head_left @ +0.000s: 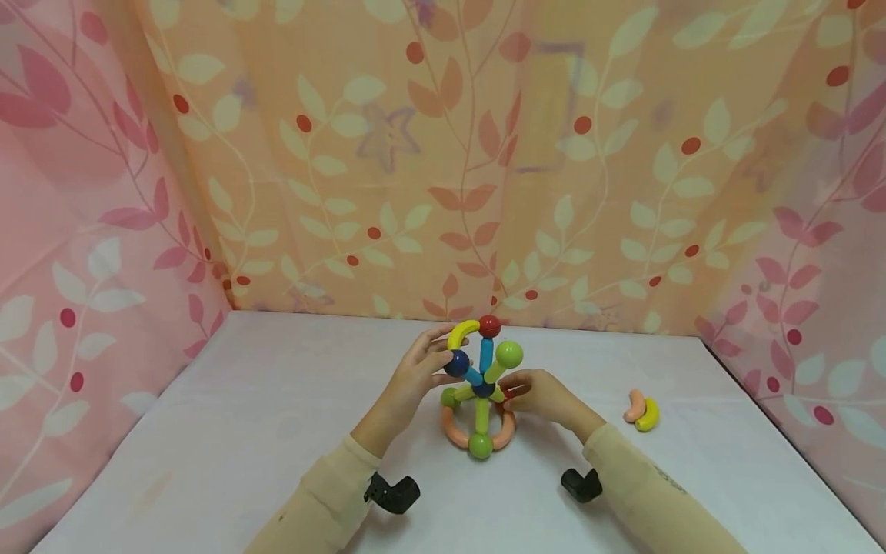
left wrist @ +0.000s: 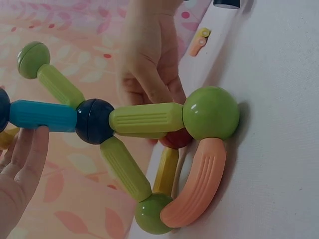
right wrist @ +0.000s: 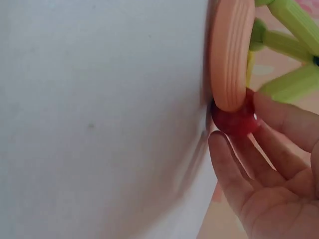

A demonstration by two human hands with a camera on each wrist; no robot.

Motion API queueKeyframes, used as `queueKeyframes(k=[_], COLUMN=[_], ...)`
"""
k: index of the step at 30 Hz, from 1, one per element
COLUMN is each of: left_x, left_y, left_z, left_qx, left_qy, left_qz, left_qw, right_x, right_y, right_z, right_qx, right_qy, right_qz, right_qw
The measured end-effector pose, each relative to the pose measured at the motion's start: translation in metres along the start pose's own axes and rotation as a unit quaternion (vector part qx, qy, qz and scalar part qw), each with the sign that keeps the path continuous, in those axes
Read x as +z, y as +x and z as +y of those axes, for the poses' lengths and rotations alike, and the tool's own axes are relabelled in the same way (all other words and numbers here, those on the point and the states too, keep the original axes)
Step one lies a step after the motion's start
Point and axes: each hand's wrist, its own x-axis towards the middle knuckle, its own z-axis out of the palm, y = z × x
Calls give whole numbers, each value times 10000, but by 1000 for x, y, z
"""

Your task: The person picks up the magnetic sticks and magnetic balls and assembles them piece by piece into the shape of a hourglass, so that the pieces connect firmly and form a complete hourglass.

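Note:
A toy built from magnetic sticks and balls (head_left: 481,419) stands upright on the table. My left hand (head_left: 408,377) is at its upper left, thumb by a dark blue ball (head_left: 457,363) and fingers around the yellow curved stick (head_left: 462,331). In the left wrist view, its fingertips touch the blue stick (left wrist: 44,115). My right hand (right wrist: 279,184) pinches a red ball (right wrist: 234,119) low on the toy, where a peach curved stick (right wrist: 232,55) joins it. Green balls (left wrist: 212,113) and green sticks (left wrist: 147,118) link the base to the dark blue centre ball (left wrist: 94,121). A second red ball (head_left: 489,326) tops the toy.
On the right of the white table (head_left: 277,431) lie a loose peach curved stick (head_left: 634,406) and a yellow one (head_left: 648,415), side by side. A floral curtain (head_left: 415,154) hangs behind the table and along both sides. Black camera mounts (head_left: 394,493) stick out from both wrists.

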Motion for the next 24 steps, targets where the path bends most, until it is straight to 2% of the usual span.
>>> queueKeyframes(k=[5, 10, 14, 19, 24], left_x=[1, 2, 2, 1, 0], left_y=[0, -1, -2, -2, 0], left_z=[-1, 0, -1, -4, -4], left_qx=[-28, -29, -87, -89, -95], left_qy=[37, 28, 32, -4, -42], left_qz=[-11, -65, -9, 53, 94], left_qw=[10000, 10000, 10000, 9999, 9999], right_x=[-18, -44, -65, -92, -114], right_y=[-10, -24, -38, -54, -67], right_z=[11, 25, 36, 50, 69], right_qx=[110, 171, 440, 919, 1055], right_qy=[723, 1081, 1130, 918, 729], right_qz=[498, 948, 1000, 968, 1099], right_qw=[9961, 9895, 9876, 9868, 9856])
